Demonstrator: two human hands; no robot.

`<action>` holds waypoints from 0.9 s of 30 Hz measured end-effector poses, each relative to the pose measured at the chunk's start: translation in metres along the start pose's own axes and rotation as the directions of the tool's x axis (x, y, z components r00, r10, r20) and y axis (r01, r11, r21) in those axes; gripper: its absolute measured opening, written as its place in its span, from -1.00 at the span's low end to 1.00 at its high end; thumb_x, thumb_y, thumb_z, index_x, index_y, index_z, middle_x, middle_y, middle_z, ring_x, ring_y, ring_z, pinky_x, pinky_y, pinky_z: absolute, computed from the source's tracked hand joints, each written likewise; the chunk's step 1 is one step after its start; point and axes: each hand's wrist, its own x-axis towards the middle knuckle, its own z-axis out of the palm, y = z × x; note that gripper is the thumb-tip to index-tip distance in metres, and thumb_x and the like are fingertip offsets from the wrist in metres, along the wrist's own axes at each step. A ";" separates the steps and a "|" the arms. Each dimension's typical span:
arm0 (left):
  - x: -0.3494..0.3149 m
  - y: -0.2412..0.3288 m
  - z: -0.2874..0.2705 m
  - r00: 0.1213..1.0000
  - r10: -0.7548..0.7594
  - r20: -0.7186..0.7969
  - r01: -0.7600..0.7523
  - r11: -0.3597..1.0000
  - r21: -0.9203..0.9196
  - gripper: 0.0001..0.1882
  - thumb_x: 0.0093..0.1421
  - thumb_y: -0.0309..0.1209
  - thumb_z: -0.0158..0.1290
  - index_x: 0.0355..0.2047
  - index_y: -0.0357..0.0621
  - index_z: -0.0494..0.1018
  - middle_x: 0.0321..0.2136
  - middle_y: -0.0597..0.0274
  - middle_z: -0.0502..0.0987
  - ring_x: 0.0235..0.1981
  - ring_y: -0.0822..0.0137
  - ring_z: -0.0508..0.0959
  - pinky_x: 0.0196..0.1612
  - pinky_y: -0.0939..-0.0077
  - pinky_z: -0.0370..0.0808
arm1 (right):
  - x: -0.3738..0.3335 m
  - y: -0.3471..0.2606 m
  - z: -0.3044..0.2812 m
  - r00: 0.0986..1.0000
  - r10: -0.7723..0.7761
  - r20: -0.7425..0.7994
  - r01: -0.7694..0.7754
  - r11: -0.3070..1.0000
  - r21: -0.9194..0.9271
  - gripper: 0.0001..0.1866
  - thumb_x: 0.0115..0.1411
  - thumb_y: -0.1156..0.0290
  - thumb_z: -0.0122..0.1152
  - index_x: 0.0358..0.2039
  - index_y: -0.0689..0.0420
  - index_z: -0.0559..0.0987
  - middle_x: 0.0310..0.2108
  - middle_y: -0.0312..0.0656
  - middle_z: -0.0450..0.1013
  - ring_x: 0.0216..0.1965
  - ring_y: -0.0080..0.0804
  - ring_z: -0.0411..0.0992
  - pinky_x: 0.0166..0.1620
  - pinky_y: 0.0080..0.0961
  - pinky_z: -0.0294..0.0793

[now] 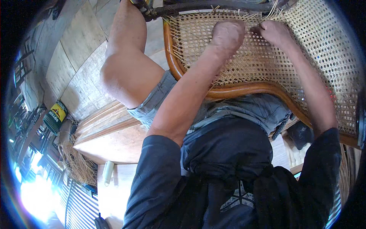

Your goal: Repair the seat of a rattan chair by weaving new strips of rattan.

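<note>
A woven cane panel (244, 70) in a curved brown wooden frame (244, 90) lies across my lap, with loose strand ends (176, 36) sticking out along its left and far edges. My left hand (228, 33) is closed in a fist over the far part of the weave. Just to its right, my right hand (275, 33) is closed too, its fingers pinched together and pointing at the left hand. Whatever either hand holds is too small or hidden to make out. A second stretch of cane weave (324, 45) rises at the right, beyond my right forearm.
A dark green and yellow can (55, 117) stands at the left, near a bundle of loose fibres (78, 162). A pale cylinder (108, 172) lies on a light surface below a wooden box (110, 143). Large panels (89, 45) cover the floor.
</note>
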 end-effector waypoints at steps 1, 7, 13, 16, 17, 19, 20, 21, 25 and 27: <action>-0.002 -0.006 0.002 0.994 0.000 -0.114 -0.011 0.995 -0.097 -0.82 0.08 -0.31 -0.06 -0.44 -0.11 0.47 -0.45 0.01 0.51 -0.38 0.10 0.53 -0.31 0.27 0.48 | 0.002 -0.004 -0.005 0.995 0.074 0.071 -0.078 0.995 0.060 -0.64 0.08 0.17 0.04 -0.57 0.25 0.50 -0.61 0.02 0.43 -0.55 -0.16 0.44 -0.41 -0.26 0.39; 0.004 0.027 0.010 0.992 -0.127 -0.029 0.128 0.990 0.055 -0.75 0.06 -0.20 -0.03 -0.37 -0.09 0.48 -0.37 0.10 0.52 -0.24 0.13 0.49 -0.18 0.27 0.42 | 0.028 0.019 -0.004 0.988 -0.029 0.154 0.002 0.985 0.172 -0.65 0.04 0.26 0.00 -0.56 0.38 0.48 -0.69 0.00 0.40 -0.65 -0.33 0.34 -0.50 -0.33 0.33; 0.012 0.064 0.005 0.904 -0.424 0.055 0.426 0.903 -0.057 -0.79 0.03 -0.35 -0.06 -0.36 -0.07 0.50 -0.29 0.15 0.50 -0.14 0.20 0.43 -0.09 0.22 0.30 | 0.029 0.020 -0.010 0.962 0.098 0.253 -0.154 0.965 0.212 -0.58 0.00 0.19 0.06 -0.51 0.42 0.49 -0.66 -0.02 0.42 -0.66 -0.34 0.34 -0.53 -0.36 0.33; 0.014 0.069 0.005 0.881 -0.473 0.015 0.473 0.880 -0.031 -0.79 0.04 -0.32 -0.06 -0.35 -0.07 0.51 -0.28 0.16 0.50 -0.13 0.22 0.41 -0.06 0.22 0.27 | 0.023 0.021 -0.008 0.959 0.032 0.283 -0.071 0.989 0.129 -0.69 0.06 0.32 -0.04 -0.54 0.35 0.50 -0.59 0.06 0.41 -0.53 -0.29 0.41 -0.43 -0.37 0.42; 0.012 0.065 0.001 0.876 -0.478 0.071 0.478 0.878 0.018 -0.78 0.04 -0.30 -0.05 -0.36 -0.07 0.51 -0.29 0.16 0.50 -0.14 0.21 0.42 -0.06 0.20 0.26 | 0.015 0.009 -0.017 0.962 -0.007 0.274 0.007 1.000 0.000 -0.81 -0.02 0.50 -0.12 -0.55 0.35 0.44 -0.56 -0.04 0.40 -0.55 -0.35 0.39 -0.36 -0.41 0.46; 0.016 0.065 -0.002 0.868 -0.482 0.122 0.476 0.876 0.076 -0.72 0.03 -0.21 -0.03 -0.34 -0.07 0.51 -0.31 0.15 0.51 -0.16 0.20 0.43 -0.05 0.16 0.24 | -0.022 -0.004 -0.056 0.927 0.129 0.352 -0.209 0.957 0.200 -0.63 0.11 0.21 -0.03 -0.41 0.32 0.51 -0.51 0.01 0.43 -0.49 -0.29 0.43 -0.31 -0.31 0.42; 0.019 0.069 -0.005 0.863 -0.494 0.100 0.489 0.869 0.078 -0.72 0.03 -0.21 -0.03 -0.34 -0.07 0.51 -0.31 0.15 0.51 -0.16 0.20 0.43 -0.05 0.16 0.24 | -0.038 0.001 -0.053 0.935 0.112 0.338 -0.186 0.963 0.197 -0.63 0.11 0.21 -0.03 -0.41 0.32 0.51 -0.51 0.01 0.43 -0.49 -0.29 0.43 -0.31 -0.31 0.42; 0.022 0.076 -0.009 0.875 -0.480 0.064 0.474 0.875 0.095 -0.74 0.02 -0.24 -0.05 -0.38 -0.09 0.51 -0.32 0.12 0.52 -0.20 0.16 0.47 -0.08 0.16 0.29 | -0.053 0.010 -0.046 0.967 0.182 0.179 -0.229 0.929 0.292 -0.56 0.12 0.11 -0.05 -0.39 0.32 0.52 -0.54 0.01 0.43 -0.50 -0.27 0.43 -0.34 -0.32 0.41; 0.040 0.089 -0.016 0.769 -0.604 0.211 0.629 0.773 -0.079 -0.74 -0.01 -0.24 -0.04 -0.45 -0.15 0.53 -0.35 0.04 0.54 -0.23 0.11 0.53 -0.18 0.25 0.42 | -0.102 0.000 -0.050 0.936 0.323 -0.143 -0.219 0.848 0.482 -0.41 0.14 -0.09 -0.11 -0.40 0.29 0.54 -0.61 -0.01 0.41 -0.54 -0.23 0.41 -0.40 -0.31 0.37; 0.054 0.067 0.004 0.761 -0.608 0.228 0.637 0.767 -0.080 -0.76 -0.02 -0.27 -0.04 -0.46 -0.14 0.53 -0.39 0.02 0.54 -0.25 0.12 0.55 -0.23 0.30 0.45 | -0.119 -0.022 -0.061 0.956 0.286 -0.071 -0.200 0.806 0.558 -0.40 0.13 -0.10 -0.11 -0.42 0.28 0.54 -0.62 -0.01 0.41 -0.54 -0.22 0.40 -0.42 -0.30 0.35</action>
